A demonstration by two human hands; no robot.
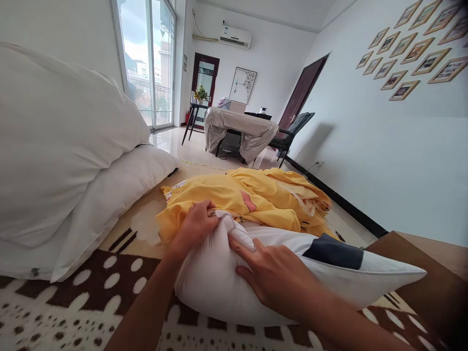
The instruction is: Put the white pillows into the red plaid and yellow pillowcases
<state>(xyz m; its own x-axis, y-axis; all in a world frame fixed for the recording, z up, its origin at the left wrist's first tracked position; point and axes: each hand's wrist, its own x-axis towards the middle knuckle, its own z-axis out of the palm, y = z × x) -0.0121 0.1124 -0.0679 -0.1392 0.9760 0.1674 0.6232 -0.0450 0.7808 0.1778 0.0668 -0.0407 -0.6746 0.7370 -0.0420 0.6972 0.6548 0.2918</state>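
Observation:
A white pillow (219, 287) with a dark patch on its right part lies on the patterned blanket, its left end folded up. My left hand (197, 222) is closed at the pillow's upper left corner, beside the yellow fabric. My right hand (268, 268) presses its fingers round a raised fold of the pillow, the thumb lower on the white cloth. Behind the pillow, the yellow fabric (208, 187) with a pink print lies in a crumpled heap and touches the pillow's far edge.
Large white pillows (73, 126) are piled at the left. The brown and cream blanket (91, 292) spreads beneath. A brown board-like surface (431, 273) is at the right edge. Farther back stand a covered table (241, 119) and a dark chair (292, 134).

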